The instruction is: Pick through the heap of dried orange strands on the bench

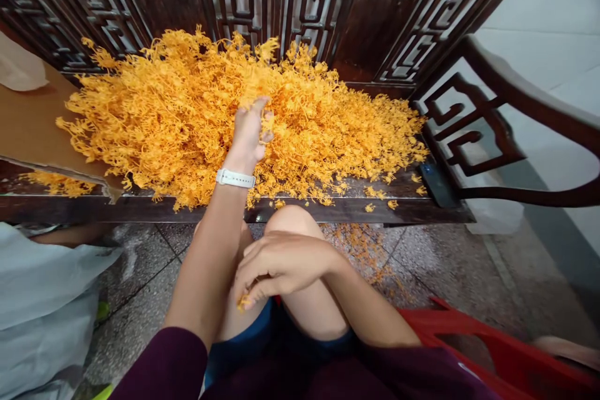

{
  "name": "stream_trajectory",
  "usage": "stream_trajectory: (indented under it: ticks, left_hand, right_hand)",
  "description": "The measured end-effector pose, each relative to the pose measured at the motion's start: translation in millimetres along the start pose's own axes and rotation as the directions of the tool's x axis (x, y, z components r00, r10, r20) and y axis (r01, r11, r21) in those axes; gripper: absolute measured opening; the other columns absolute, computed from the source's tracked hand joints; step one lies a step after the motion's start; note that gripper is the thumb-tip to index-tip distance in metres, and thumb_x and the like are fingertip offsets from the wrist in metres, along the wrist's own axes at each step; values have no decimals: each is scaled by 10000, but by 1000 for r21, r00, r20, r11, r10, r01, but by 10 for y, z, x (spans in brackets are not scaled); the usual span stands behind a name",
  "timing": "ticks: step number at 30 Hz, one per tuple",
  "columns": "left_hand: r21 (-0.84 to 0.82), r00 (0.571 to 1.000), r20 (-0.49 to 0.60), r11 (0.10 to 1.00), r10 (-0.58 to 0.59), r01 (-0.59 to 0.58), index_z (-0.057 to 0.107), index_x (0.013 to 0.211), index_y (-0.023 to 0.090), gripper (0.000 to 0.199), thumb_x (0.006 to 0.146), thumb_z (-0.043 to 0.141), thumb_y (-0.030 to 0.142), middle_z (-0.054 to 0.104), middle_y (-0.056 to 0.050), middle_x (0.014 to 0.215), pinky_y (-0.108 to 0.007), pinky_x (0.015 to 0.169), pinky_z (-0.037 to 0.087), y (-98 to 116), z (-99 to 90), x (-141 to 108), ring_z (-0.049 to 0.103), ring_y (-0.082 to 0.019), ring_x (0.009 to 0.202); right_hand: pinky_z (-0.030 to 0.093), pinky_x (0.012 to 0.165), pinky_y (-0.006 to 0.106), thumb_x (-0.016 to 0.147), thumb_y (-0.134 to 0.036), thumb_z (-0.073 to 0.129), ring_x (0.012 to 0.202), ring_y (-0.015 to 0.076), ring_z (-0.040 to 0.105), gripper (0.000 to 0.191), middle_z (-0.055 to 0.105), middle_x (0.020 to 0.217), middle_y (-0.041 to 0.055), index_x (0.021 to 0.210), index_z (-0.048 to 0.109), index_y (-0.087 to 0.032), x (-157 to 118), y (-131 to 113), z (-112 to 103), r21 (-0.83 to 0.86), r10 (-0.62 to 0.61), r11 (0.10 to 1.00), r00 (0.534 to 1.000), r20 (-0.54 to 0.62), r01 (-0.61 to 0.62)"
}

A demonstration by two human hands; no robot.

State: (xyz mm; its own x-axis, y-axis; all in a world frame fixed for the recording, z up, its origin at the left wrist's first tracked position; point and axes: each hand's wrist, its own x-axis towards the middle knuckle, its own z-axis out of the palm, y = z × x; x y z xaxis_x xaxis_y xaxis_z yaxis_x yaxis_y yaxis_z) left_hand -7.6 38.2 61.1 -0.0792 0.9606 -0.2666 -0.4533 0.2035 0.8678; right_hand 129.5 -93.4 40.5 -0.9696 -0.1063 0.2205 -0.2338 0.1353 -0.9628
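Observation:
A large heap of orange, branching, claw-tipped pieces (187, 94), plastic by their look, covers the bench seat. My left hand (250, 128), with a white band at its wrist, is over the front middle of this heap. Its fingers are apart and slightly curled, partly blurred against the orange. Just beyond them some orange strands look smeared by motion. Above my lap, my right hand (281, 265) hangs palm down, fingers bent towards the thumb. Between its thumb and fingertips is a small orange piece (242, 302), mostly hidden.
The dark wooden bench (356, 200) has a carved back and an armrest (529, 100) at right. A phone-like dark object (438, 184) lies beside the armrest. Cardboard (42, 119) stands left. Orange bits (370, 250) litter the floor; a red plastic stool (469, 331) is lower right.

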Motion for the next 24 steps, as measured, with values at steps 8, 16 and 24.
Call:
stream_trajectory:
  ticks: [8, 16, 24]
  left_hand:
    - [141, 973, -81, 969, 218, -205, 570, 940, 235, 214, 955, 701, 403, 559, 16, 722, -224, 464, 249, -112, 158, -209, 429, -70, 521]
    - [409, 940, 82, 849, 331, -334, 575, 1001, 248, 175, 900, 717, 264, 588, 10, 713, -247, 525, 340, -254, 195, -229, 507, -117, 558]
    - [555, 925, 260, 742, 276, -377, 586, 1175, 216, 312, 895, 703, 285, 659, -30, 826, -273, 667, 440, -201, 160, -288, 621, -157, 737]
  right_hand:
    - [263, 399, 210, 878, -849, 516, 399, 114, 189, 543, 309, 458, -101, 977, 734, -362, -287, -12, -201, 347, 22, 659, 444, -896, 667]
    - [279, 462, 204, 880, -491, 784, 486, 82, 290, 374, 412, 580, -92, 834, 513, -238, -107, 29, -209, 422, 377, 721, 201, -904, 550]
    - [303, 478, 181, 834, -279, 828, 489, 72, 360, 353, 547, 633, -87, 916, 485, -257, -87, 67, -219, 363, 384, 736, 89, -919, 571]
